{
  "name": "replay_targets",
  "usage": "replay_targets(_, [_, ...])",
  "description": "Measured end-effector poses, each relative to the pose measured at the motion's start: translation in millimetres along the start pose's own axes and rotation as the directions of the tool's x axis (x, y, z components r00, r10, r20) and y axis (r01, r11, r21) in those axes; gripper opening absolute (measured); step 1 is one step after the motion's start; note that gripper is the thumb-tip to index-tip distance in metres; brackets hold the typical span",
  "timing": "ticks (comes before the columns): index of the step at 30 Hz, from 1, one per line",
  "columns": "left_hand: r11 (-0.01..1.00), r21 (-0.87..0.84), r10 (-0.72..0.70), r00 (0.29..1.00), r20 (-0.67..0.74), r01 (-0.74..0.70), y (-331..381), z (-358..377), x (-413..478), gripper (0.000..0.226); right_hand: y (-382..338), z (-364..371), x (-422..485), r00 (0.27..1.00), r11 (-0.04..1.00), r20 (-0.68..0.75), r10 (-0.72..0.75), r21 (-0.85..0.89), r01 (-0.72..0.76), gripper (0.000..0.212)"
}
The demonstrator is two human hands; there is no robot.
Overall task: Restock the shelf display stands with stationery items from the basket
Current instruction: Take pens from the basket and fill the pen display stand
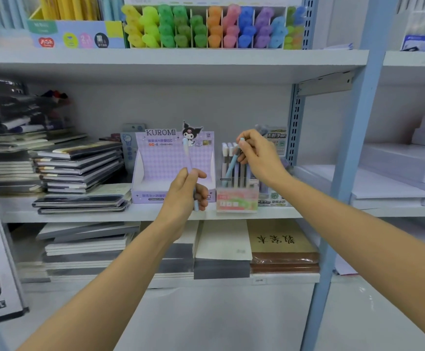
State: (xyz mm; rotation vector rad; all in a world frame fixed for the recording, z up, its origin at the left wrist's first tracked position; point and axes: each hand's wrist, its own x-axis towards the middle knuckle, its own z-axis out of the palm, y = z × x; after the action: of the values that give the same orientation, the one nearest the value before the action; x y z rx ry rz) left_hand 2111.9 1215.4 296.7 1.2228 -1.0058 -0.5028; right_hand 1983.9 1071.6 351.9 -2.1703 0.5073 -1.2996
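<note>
Shelf [79, 214] ahead: right hand [259, 158] pinched a blue pen [231, 165], best slid straight into the stand [236, 201]; left hand [186, 191] gripped a pale pen [187, 153].

2 arms in view: left forearm [110, 279] and right forearm [358, 224], both bare from frame edge to wrist. Left hand [186, 191] and right hand [259, 158] bare too. Forearms slim, tapering toward the wrists.

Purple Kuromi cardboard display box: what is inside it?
Inside the purple Kuromi display box, only its bare checkered back wall shows. The left hand, holding a pale pen, covers the floor's middle.
</note>
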Motion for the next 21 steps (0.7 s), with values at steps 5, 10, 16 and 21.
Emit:
replay_targets(5, [0.996,0.073,0.055,0.997,0.050,-0.059,-6.4,-2.7,1.8,0.026,-0.9,-1.7,6.7,0.993,0.993,0.113,-0.033,-0.109,0.045,0.017])
replay_targets(10, [0.999,-0.021,-0.027,0.998,0.053,0.028,-13.3,0.5,6.8,0.023,0.3,7.4,9.4,0.990,0.992,0.117,-0.082,-0.091,0.093,0.009])
replay_targets(16, [1.000,0.006,0.011,0.998,0.067,-0.011,-16.5,-0.3,5.8,0.020,9.9,22.1,9.8,0.993,0.962,0.008,-0.118,-0.248,0.117,0.006])
replay_targets(21, [0.999,0.031,0.029,0.996,0.080,-0.031,-14.8,-0.6,4.6,0.021,0.5,12.6,6.8,0.992,0.981,-0.029,-0.122,-0.154,0.116,0.018])
